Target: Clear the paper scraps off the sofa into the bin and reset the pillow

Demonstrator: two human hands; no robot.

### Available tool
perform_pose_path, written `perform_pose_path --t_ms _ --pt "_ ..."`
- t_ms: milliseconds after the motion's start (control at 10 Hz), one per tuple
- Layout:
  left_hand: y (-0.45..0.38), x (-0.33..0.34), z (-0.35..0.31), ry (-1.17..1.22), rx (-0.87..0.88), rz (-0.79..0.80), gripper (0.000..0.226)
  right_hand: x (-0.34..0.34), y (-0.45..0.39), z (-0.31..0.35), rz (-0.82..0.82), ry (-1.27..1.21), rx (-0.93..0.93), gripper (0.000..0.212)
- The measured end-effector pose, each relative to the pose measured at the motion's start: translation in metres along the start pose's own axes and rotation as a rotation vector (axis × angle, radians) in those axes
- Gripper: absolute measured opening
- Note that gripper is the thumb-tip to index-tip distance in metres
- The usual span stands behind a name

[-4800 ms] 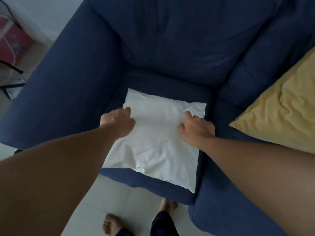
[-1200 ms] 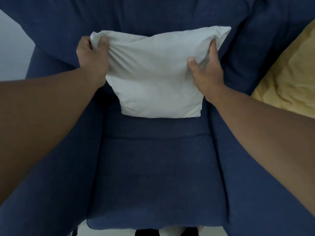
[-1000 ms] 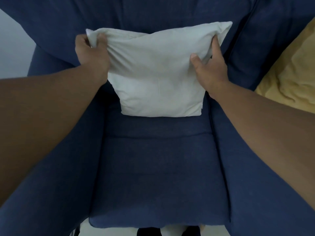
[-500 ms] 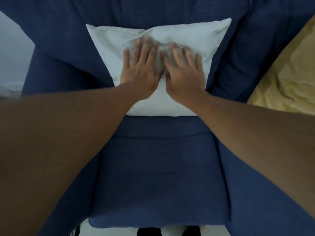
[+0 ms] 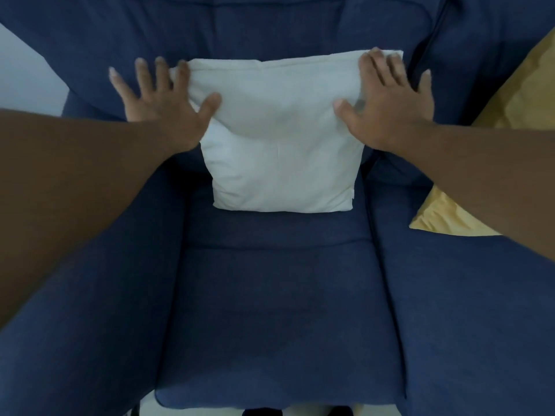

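Upright, the white pillow point(image 5: 282, 145) (faintly creased) leans on the sofa point(image 5: 270, 310); both hands' fingers point(image 5: 180, 76) spread flat.

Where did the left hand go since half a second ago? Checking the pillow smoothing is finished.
Yes. The left hand slid outward from the middle of the white square fabric pillow to its left top corner, fingers spread partly over the navy fabric sofa backrest.

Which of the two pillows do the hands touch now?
The white pillow, upright against the sofa back. The yellow pillow lies apart at the right, untouched.
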State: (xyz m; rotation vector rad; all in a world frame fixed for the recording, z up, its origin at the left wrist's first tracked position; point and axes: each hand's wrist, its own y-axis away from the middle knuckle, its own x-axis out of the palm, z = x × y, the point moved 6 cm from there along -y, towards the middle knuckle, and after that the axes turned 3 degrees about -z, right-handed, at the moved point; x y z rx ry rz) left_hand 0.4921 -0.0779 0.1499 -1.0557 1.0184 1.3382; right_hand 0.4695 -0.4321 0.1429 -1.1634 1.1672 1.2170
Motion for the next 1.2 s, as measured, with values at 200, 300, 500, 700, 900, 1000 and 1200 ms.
perform_pose_path --t_ms 200,300,500,700,900,1000,1200 --pt "0.033 0.007 0.027 0.131 -0.079 0.045 0.094 0.001 0.02 -0.005 0.026 -0.039 0.084 0.088" --pt "0.054 0.007 0.013 0.175 -0.03 0.071 0.087 -0.004 0.028 0.004 0.023 -0.003 0.055 0.087" --pt "0.087 -0.011 -0.04 0.197 0.146 0.074 0.082 -0.022 0.045 0.048 0.08 0.013 -0.038 0.083" --pt "0.097 -0.04 -0.084 0.189 0.253 0.089 0.077 -0.025 0.07 0.094 0.186 -0.082 -0.119 0.078" --pt "0.099 -0.058 -0.103 0.192 0.3 0.178 0.066 -0.028 0.083 0.103 0.256 -0.095 -0.131 0.071" --pt "0.102 -0.062 -0.103 0.179 0.295 0.233 0.062 -0.031 0.085 0.098 0.293 -0.066 -0.133 0.067" --pt "0.101 -0.068 -0.099 0.17 0.276 0.24 0.063 -0.04 0.083 0.09 0.284 -0.043 -0.127 0.064"
